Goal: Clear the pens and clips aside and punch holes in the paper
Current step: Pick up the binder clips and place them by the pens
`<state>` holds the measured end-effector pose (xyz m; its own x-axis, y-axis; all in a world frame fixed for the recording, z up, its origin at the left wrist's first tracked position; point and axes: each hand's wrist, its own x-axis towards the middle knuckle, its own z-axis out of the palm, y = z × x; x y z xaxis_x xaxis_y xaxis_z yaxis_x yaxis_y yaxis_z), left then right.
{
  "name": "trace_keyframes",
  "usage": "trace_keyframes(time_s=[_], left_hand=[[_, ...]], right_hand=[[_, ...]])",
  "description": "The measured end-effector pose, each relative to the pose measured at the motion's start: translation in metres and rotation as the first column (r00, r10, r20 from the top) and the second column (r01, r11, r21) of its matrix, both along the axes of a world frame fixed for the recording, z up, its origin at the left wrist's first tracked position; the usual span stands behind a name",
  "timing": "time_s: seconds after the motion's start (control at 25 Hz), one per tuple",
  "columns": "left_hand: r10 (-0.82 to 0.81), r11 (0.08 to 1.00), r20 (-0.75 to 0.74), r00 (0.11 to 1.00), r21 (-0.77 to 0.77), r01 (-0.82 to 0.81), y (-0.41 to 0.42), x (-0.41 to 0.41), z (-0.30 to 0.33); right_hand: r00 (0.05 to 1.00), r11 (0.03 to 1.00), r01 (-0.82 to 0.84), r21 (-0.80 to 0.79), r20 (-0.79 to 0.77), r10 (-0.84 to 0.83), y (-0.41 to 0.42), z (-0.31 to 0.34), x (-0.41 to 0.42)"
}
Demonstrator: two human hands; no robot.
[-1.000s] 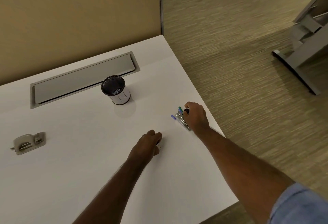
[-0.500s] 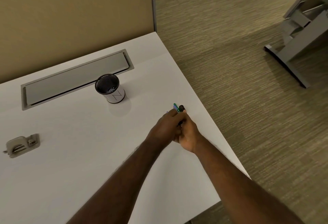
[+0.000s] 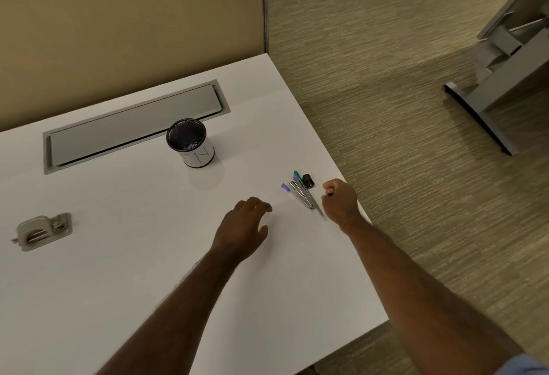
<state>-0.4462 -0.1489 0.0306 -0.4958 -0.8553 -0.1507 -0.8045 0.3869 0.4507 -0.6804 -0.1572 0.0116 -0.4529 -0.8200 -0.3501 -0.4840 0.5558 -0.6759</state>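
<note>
A bunch of pens with purple, green and silver ends lies near the right edge of the white desk, a small black clip touching its far end. My right hand is fisted just right of the pens, pinching something small and dark that I cannot identify. My left hand hovers left of the pens, fingers loosely apart, holding nothing. A grey hole punch sits at the desk's far left. No paper is in view.
A black mesh cup with a white label stands behind the hands. A grey cable hatch is set into the desk by the tan partition. Carpet and a grey desk leg lie to the right.
Both hands had met over the pens; now they have parted. The left hand has drawn back leftward and opened, the right has shifted right, and the pen bunch lies uncovered on the desk.
</note>
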Motion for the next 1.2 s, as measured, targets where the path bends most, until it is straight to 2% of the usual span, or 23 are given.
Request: trace_keyframes(time_s=[0.2, 0.56, 0.72, 0.92, 1.12, 1.2], left_hand=[[0.068, 0.997, 0.004, 0.998, 0.036, -0.068, 0.01, 0.025, -0.007], [0.142, 0.99, -0.026, 0.99, 0.023, -0.141, 0.018, 0.06, -0.001], [0.174, 0.985, 0.0, 0.985, 0.023, -0.174, 0.026, 0.075, -0.001], [0.181, 0.983, 0.011, 0.983, 0.036, -0.182, 0.038, 0.082, -0.006], [0.174, 0.984, 0.024, 0.984, 0.031, -0.175, 0.042, 0.082, -0.008], [0.17, 0.985, 0.03, 0.985, 0.029, -0.171, 0.043, 0.082, -0.01]], right_hand=[[0.979, 0.987, -0.148, -0.056, -0.151, 0.138, -0.003, -0.009, 0.007], [0.998, 0.997, -0.052, -0.057, -0.036, 0.05, 0.003, -0.006, 0.005], [0.997, 0.995, -0.062, -0.072, -0.041, 0.06, 0.006, -0.008, -0.001], [0.993, 0.995, -0.073, -0.065, -0.102, 0.066, 0.013, -0.012, -0.002], [0.964, 0.983, -0.112, -0.144, -0.258, 0.072, 0.022, -0.009, 0.0], [0.95, 0.983, -0.137, -0.118, -0.295, 0.097, 0.024, -0.011, -0.001]])
